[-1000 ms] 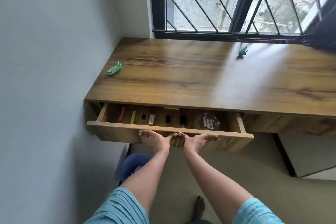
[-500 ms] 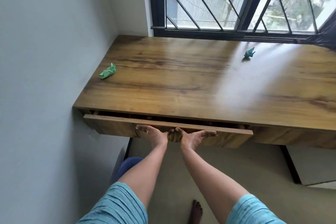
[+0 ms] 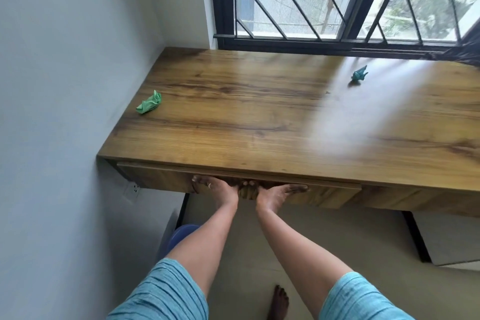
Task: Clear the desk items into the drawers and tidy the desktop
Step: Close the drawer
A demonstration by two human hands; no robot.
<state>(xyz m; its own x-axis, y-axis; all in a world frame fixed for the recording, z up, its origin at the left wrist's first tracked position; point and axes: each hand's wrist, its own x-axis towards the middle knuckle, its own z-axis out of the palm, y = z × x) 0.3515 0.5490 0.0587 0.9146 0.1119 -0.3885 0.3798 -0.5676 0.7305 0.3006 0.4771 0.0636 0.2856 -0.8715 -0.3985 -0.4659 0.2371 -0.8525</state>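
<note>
The wooden desk point(image 3: 259, 122) runs under the window. Its left drawer point(image 3: 327, 193) is pushed in flush beneath the desktop, so its contents are hidden. My left hand point(image 3: 215, 188) and my right hand point(image 3: 278, 192) lie flat against the drawer front, fingers spread, thumbs almost meeting at the middle; neither holds anything. A green folded paper piece point(image 3: 149, 105) lies near the desk's left edge. A small teal folded paper piece point(image 3: 359, 75) stands at the back right, close to the window.
A grey wall point(image 3: 65, 112) borders the desk's left side, with a wall socket point(image 3: 133, 191) below the desktop. A barred window point(image 3: 337, 0) lines the back. A blue stool point(image 3: 181, 235) sits under the desk. A white cabinet point(image 3: 452, 239) stands lower right. My foot point(image 3: 279, 302) rests on the floor.
Both hands pushed the drawer from wide open, with small items showing inside, to fully in. The view moved closer to the desk.
</note>
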